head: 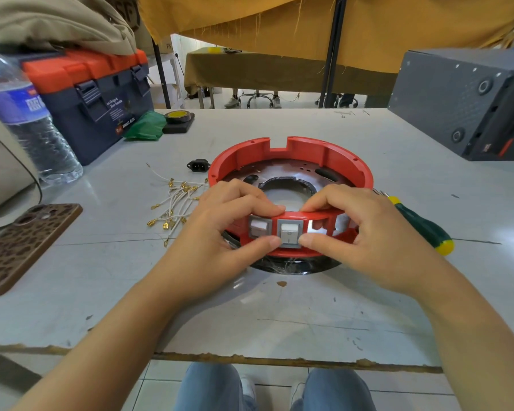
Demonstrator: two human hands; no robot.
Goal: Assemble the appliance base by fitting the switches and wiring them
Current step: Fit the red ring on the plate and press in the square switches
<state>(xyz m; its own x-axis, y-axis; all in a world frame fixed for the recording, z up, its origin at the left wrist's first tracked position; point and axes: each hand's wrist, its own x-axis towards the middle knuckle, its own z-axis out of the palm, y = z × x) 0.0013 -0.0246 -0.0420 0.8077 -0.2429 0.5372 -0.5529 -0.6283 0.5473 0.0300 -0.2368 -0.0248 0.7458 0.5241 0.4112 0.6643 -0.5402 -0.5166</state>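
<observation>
Two rocker switches sit in the red base ring (291, 155) on the table (279, 315); left hand (217, 229) and right hand (365, 232) both pinch the second switch (290, 234) against the wall. Uneven thumb pressure could seat it crooked.

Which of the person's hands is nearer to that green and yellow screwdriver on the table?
The right hand. It grips the red base just beside the screwdriver. The left hand holds the base's other side, near the white wires.
</observation>
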